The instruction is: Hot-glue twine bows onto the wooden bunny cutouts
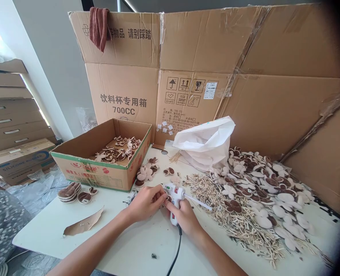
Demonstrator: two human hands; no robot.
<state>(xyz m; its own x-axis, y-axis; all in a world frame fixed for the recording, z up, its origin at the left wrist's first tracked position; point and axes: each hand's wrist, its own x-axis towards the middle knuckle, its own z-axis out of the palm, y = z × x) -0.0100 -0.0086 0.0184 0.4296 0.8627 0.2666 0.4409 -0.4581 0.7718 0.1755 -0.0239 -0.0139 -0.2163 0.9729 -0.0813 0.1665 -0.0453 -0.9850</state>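
My right hand (185, 217) is wrapped round a white hot glue gun (176, 194), whose cord runs down toward the near table edge. A white glue stick (200, 201) sticks out of its back toward the right. My left hand (148, 202) has its fingers pinched together just left of the gun, on a small brown and cream felt piece (168, 198) mostly hidden by fingers. Behind the hands lie a brown felt piece (169, 171) and a cluster of cream flower-shaped pieces (146, 172). The gun's nozzle is hidden.
An open carton (93, 172) with finished-looking felt pieces stands at left. Stacked felt pads (69, 192) and torn cardboard (83, 224) lie before it. On the right are a heap of short sticks (244, 222), piled felt shapes (261, 176) and a white bag (206, 143). Cardboard walls (195, 42) rise behind.
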